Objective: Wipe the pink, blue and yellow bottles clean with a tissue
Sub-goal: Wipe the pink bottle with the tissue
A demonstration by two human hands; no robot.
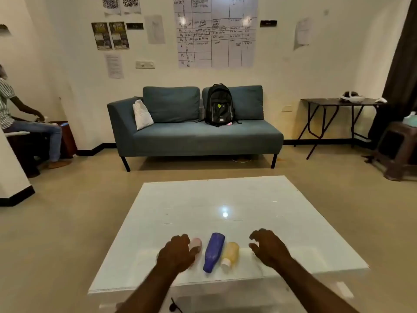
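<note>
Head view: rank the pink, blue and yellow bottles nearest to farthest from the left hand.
1. pink bottle: partly under the left hand, leftmost on the white table.
2. blue bottle: middle, lying down.
3. yellow bottle: rightmost, closest to the right hand.

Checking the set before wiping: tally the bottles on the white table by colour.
pink bottle: 1
blue bottle: 1
yellow bottle: 1
Total: 3, all lying on the white table.
</note>
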